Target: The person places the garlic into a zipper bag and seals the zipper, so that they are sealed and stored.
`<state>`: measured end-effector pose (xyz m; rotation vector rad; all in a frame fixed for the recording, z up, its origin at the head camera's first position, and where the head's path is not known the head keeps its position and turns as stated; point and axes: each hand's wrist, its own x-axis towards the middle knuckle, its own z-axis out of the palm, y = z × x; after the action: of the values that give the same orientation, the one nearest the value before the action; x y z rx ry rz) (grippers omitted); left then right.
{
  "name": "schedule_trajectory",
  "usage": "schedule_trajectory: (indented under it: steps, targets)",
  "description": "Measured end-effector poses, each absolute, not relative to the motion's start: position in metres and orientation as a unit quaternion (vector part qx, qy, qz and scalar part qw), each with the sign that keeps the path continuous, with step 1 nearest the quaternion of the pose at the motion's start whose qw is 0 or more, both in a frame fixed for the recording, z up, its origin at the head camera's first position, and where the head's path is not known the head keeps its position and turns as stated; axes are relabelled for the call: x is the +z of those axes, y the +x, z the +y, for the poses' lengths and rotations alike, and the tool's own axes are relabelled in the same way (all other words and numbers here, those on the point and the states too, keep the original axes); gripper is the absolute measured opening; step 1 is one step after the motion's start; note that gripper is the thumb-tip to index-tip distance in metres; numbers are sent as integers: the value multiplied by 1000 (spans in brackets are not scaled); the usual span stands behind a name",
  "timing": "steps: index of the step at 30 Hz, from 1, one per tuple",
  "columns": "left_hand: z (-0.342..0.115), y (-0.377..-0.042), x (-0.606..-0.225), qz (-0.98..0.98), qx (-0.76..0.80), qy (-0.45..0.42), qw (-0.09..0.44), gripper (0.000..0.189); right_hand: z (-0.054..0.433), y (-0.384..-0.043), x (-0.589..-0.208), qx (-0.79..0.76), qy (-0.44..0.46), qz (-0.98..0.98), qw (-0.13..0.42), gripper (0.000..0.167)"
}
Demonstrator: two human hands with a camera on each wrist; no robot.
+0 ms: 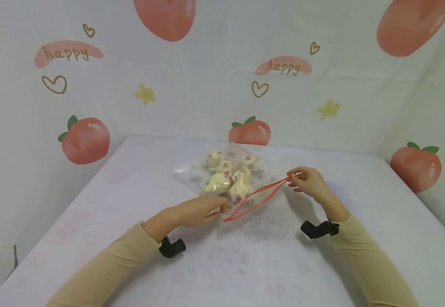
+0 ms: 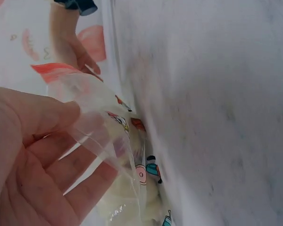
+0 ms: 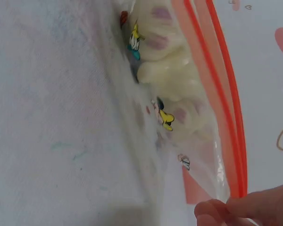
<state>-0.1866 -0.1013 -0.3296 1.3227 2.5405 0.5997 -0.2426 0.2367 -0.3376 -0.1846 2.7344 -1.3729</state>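
Observation:
A clear zip bag (image 1: 191,171) with printed cartoon figures lies on the table. Its red zip strip (image 1: 270,195) faces my right side, and the two red edges stand apart in the middle. Inside are several cream-coloured, garlic-like bulbs (image 1: 219,182) with purple patches. At the near end of the mouth, my left hand (image 1: 201,210) pinches the film between thumb and fingers. My right hand (image 1: 307,182) grips the far end of the red strip with thumb and fingertips. The right wrist view shows those fingertips (image 3: 214,209) right at the strip's end.
The bag rests on a white table (image 1: 138,273) with faint coloured marks. Behind it hangs a white cloth (image 1: 203,85) printed with peaches, hearts and the word happy. Dark devices (image 1: 171,247) are worn at both wrists. A thin dark object (image 1: 14,258) shows beyond the table's left edge.

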Motion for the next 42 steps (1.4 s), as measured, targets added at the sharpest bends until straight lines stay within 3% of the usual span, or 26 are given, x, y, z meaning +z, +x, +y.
schedule_trajectory:
  steps: [3, 7, 12, 17, 22, 30, 36, 42]
  targets:
    - [-97, -185, -331, 866, 170, 462, 92, 24, 236, -240, -336, -474, -58, 877, 54, 34]
    - [-94, -182, -329, 862, 142, 478, 91, 15, 232, -239, -335, -508, -50, 857, 74, 43]
    - [-89, -183, -319, 853, 117, 494, 120, 19, 226, -241, -336, -515, -32, 854, 72, 56]
    - [-76, -192, -297, 848, 118, 498, 139, 23, 221, -242, -338, -530, -24, 846, 58, 56]
    - [-55, -212, -278, 863, 137, 477, 93, 20, 217, -241, -336, -546, -28, 836, 46, 53]
    - [-16, -251, -272, 873, 153, 462, 30, 20, 209, -237, -333, -558, -33, 829, 15, 66]
    - [8, -276, -277, 885, 189, 427, 5, 22, 206, -238, -331, -569, -28, 822, 4, 73]
    - [26, -292, -284, 890, 214, 401, 2, 30, 203, -237, -329, -579, -32, 814, -1, 70]
